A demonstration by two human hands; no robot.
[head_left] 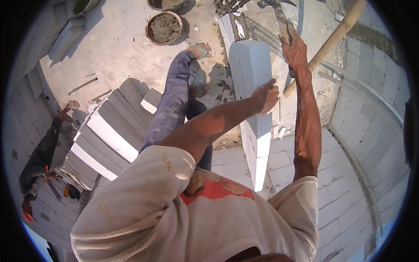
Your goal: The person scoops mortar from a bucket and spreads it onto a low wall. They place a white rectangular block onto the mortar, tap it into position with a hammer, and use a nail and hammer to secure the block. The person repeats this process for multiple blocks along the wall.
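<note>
My left hand [265, 97] lies on the top of a white lightweight concrete block [249, 59], its fingers curled over the block's right edge. This block stands in a narrow upright wall of similar blocks in front of me. To the right of it, my right hand [295, 51] is wrapped around the handle of a hammer [283, 21]. The hammer points away from me, its metal head near the top of the view, apart from the block.
A wooden pole [335, 43] slants beside my right forearm. Steel bars [224, 6] rise beyond the wall. A mortar bucket [163, 27] stands on the floor ahead. Stacked blocks [114, 124] sit left of my legs. Another person [42, 150] is farther left.
</note>
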